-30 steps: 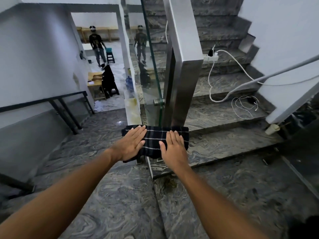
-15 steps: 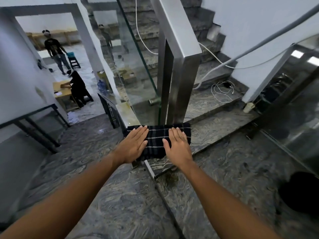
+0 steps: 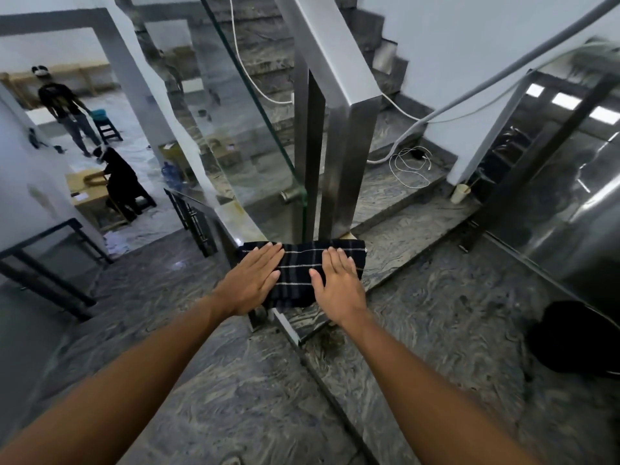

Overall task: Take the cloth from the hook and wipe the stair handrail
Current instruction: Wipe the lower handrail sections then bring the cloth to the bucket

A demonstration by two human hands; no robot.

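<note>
Meanwhile, the cloth (image 3: 303, 273) and both flat palms were kept where they had been half a second before, so the wiping stroke was judged not yet started; only the view was turned. The cloth was spread on the low end of the steel handrail (image 3: 339, 82), under the left hand (image 3: 253, 280) and right hand (image 3: 339, 283). The fingers were laid straight and close together on it, nothing being clamped.

Woven cloth, brushed steel, clear glass, veined stone.
The dark plaid cloth (image 3: 302, 273) looked soft and matt; above it rose the brushed-metal handrail (image 3: 330, 72), left of it a glossy glass panel (image 3: 241, 129).
</note>
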